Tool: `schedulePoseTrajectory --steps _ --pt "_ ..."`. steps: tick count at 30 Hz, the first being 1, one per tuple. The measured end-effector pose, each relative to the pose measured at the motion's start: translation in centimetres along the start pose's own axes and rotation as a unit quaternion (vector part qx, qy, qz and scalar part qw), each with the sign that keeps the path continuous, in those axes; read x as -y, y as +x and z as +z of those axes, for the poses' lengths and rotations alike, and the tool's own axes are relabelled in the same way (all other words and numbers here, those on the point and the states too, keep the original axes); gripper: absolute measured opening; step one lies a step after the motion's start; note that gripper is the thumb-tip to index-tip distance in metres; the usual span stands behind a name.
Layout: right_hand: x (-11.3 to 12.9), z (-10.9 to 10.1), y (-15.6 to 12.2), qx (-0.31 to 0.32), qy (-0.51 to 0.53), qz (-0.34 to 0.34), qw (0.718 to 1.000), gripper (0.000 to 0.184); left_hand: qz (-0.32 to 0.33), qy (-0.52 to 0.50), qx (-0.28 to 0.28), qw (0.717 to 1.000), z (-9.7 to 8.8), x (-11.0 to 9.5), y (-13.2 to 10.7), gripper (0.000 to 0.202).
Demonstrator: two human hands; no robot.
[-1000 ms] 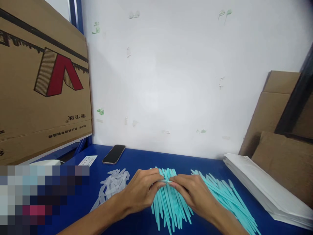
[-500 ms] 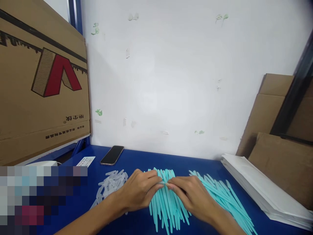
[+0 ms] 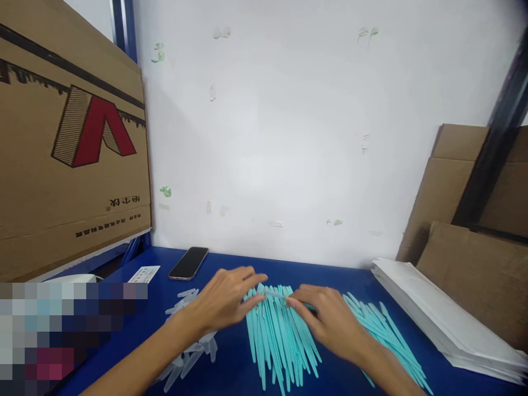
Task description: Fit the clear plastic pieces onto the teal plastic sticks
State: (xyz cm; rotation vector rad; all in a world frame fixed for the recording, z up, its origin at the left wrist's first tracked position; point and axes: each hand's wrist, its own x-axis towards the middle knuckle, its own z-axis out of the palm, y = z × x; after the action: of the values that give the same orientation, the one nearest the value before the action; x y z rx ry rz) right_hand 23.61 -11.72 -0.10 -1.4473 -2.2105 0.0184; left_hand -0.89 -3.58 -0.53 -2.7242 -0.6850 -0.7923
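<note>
At lower centre, the right hand [image 3: 325,318] pinches a turquoise stick [image 3: 308,306], its tip apparently sleeved; the left hand [image 3: 226,297] has fingers parted. Loose translucent sleeves [image 3: 203,347] lie lower left; stick piles [image 3: 280,341], lower centre and right, show unclear tips.

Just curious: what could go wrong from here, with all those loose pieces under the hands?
Only the right hand grips the slim piece, while the left hand has its fingers apart, so the piece might slip. If dropped, it could get mixed into the turquoise sticks below. The left forearm crosses the view of the loose pale pieces, so a low sweep might scatter some.
</note>
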Motion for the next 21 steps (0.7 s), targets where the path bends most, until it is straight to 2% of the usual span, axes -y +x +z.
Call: schedulePoseTrajectory --steps 2,5,8,11,16,21 --pt "-1.2 -0.8 0.1 -0.026 -0.032 0.041 0.998 0.048 -0.074 -0.008 0.024 0.997 -1.0 1.8 0.0 0.027" --pt "-3.5 -2.1 0.2 -0.043 -0.074 0.110 0.990 0.049 -0.181 -0.060 0.136 0.972 -2.3 4.7 -0.5 0.021" --pt "-5.7 -3.1 -0.1 -0.029 -0.090 0.172 0.981 0.050 -0.228 -0.104 0.240 0.938 -3.1 6.7 -1.2 0.018" --pt "-7.6 -3.7 -0.6 0.012 -0.102 0.228 0.968 0.048 -0.260 -0.106 0.309 0.909 -3.6 7.2 -1.6 0.023" --pt "-9.7 -3.6 -1.5 0.046 -0.136 0.273 0.951 0.029 -0.275 -0.092 0.317 0.903 -3.7 6.8 -1.7 0.038" --pt "-10.3 -2.9 -2.0 0.078 -0.160 0.306 0.935 0.018 -0.292 -0.067 0.312 0.902 -3.2 7.3 -2.2 0.045"
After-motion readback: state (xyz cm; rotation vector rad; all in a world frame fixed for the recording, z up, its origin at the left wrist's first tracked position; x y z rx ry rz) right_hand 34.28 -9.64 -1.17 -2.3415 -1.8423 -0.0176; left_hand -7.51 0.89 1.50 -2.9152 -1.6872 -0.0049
